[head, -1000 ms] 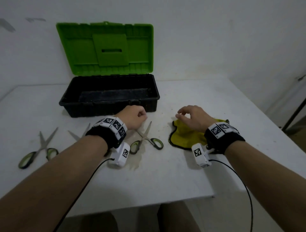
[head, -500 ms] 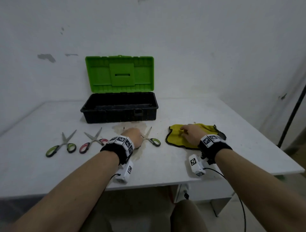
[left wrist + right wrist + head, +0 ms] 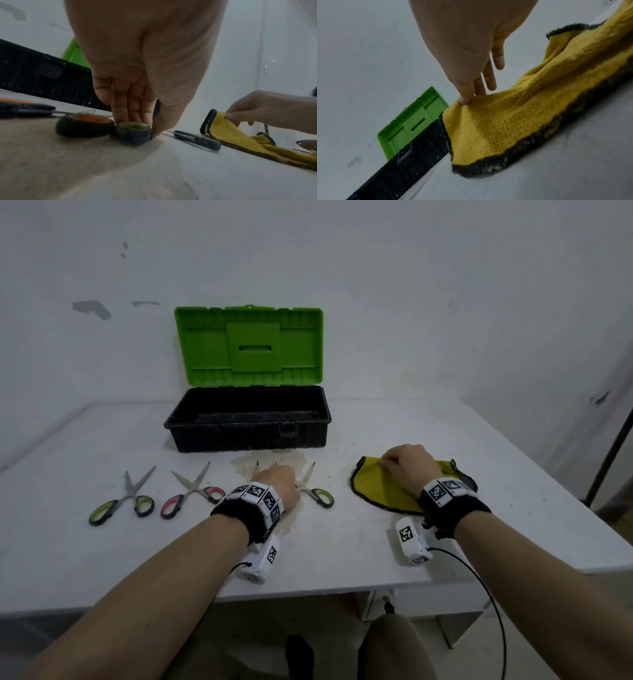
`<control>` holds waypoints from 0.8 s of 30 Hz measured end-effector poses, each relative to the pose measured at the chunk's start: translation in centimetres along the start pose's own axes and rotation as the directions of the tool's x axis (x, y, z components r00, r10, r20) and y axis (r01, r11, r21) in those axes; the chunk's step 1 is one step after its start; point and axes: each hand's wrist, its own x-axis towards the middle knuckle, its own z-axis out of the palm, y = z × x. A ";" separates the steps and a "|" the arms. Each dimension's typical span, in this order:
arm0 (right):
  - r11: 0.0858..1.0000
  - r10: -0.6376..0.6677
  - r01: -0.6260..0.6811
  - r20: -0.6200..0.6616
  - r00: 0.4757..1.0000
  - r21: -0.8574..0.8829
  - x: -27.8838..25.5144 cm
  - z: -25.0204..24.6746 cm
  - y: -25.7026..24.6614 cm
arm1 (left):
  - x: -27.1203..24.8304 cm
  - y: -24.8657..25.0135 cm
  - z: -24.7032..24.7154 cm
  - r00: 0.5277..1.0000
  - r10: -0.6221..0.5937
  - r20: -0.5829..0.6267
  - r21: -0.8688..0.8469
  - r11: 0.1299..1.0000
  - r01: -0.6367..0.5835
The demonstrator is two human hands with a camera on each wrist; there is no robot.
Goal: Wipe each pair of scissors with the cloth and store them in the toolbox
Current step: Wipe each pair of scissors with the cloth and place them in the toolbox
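An open toolbox (image 3: 239,436) with a black base and a raised green lid (image 3: 250,347) stands at the back of the table. Three pairs of scissors lie in front of it. My left hand (image 3: 277,479) is curled over the rightmost green-handled scissors (image 3: 322,497). In the left wrist view its fingers (image 3: 130,108) and thumb pinch one handle ring (image 3: 133,132). Pink-handled scissors (image 3: 191,494) and other green-handled scissors (image 3: 120,501) lie further left. My right hand (image 3: 394,465) pinches the yellow cloth (image 3: 380,491) and holds its far edge (image 3: 471,104) raised.
The white table (image 3: 342,559) ends close to my wrists and has a brownish stain (image 3: 270,462) around my left hand. A wall stands right behind the toolbox. A dark pole (image 3: 609,453) leans beyond the table's right edge.
The head view has pulled back and up, so the whole table shows. My right hand has gone from hovering over the cloth to pinching it. My left hand stays on the scissors.
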 end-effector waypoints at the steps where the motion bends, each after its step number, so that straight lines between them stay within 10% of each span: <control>1: 0.999 0.004 -0.003 -0.042 0.999 0.034 0.0 -0.2 0.1 | -0.2 0.1 -0.1 1.000 -0.006 0.002 -0.005 1.000 0.006; 11: 0.895 0.028 0.031 -0.127 0.992 0.445 -0.6 -2.8 -1.4 | -0.9 -0.1 -0.4 1.000 0.021 -0.009 -0.224 0.974 -0.022; 20: 0.549 -0.069 0.039 -0.002 0.998 0.835 -2.7 -3.8 -2.9 | -1.6 -1.2 0.0 0.999 0.019 -0.039 -0.696 0.717 -0.041; 24: 0.571 0.042 0.038 -0.075 0.996 0.820 -1.8 -3.3 -3.3 | -1.9 -1.2 -0.1 1.000 -0.003 0.013 -0.725 0.688 0.011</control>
